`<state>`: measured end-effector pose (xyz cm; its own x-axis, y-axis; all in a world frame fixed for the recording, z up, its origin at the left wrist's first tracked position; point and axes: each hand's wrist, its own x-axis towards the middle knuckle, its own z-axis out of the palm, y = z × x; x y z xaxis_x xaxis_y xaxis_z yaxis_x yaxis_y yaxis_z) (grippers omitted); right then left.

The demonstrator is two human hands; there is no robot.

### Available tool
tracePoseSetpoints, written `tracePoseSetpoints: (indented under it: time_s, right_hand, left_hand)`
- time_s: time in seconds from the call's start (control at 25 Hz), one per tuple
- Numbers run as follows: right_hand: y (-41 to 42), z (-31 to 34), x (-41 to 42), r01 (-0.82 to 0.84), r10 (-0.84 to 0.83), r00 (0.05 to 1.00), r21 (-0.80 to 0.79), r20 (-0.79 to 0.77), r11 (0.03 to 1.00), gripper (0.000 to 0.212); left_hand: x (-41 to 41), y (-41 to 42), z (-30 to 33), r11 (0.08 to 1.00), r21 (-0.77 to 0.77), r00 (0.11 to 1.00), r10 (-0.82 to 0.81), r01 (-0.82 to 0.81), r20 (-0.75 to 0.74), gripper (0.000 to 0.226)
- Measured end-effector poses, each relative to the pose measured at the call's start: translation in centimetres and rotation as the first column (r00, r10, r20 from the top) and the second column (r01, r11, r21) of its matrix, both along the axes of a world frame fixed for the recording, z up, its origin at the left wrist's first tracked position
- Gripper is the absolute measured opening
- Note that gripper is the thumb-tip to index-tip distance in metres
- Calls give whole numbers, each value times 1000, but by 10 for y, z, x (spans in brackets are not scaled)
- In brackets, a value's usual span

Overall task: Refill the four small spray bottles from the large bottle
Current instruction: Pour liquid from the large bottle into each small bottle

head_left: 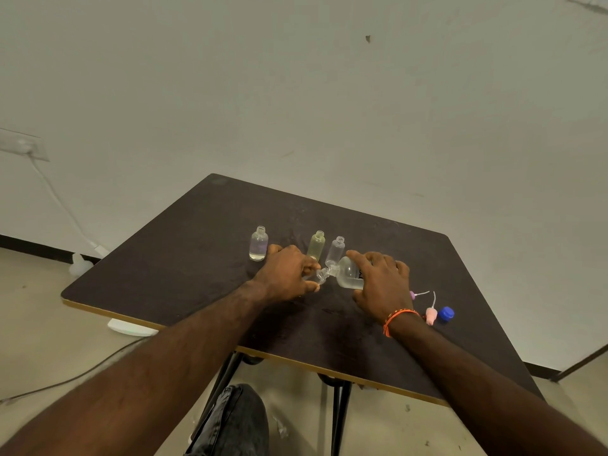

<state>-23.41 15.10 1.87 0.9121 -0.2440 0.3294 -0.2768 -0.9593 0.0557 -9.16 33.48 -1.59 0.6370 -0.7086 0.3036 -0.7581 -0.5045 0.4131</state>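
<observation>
Pouring: right hand [381,284] grips tilted big bottle [349,274], neck touching small bottle [320,277] pinched by left hand [285,274]. Three bottles [317,245] upright just behind; caps [439,314] near right table [164,258] edge.

Single head-worn wide-angle view only; nothing shared with a second camera. Looks forward and down from above the near edge of the table [184,258], facing a pale wall [296,93]. Sits close: both forearms enter from the bottom corners, left hand [286,278] and right hand [381,284] near centre. Tabletop lies skewed, far corner upper left. Floor visible either side.
</observation>
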Motion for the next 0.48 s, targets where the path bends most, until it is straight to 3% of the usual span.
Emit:
tracePoseSetpoints:
  time_s: [0.48]
  right_hand:
    - [2,4,4,-5,5,1000,-39,-4,999,74]
  left_hand:
    - [0,2,-2,1000,-27,1000,4,-4,-5,52]
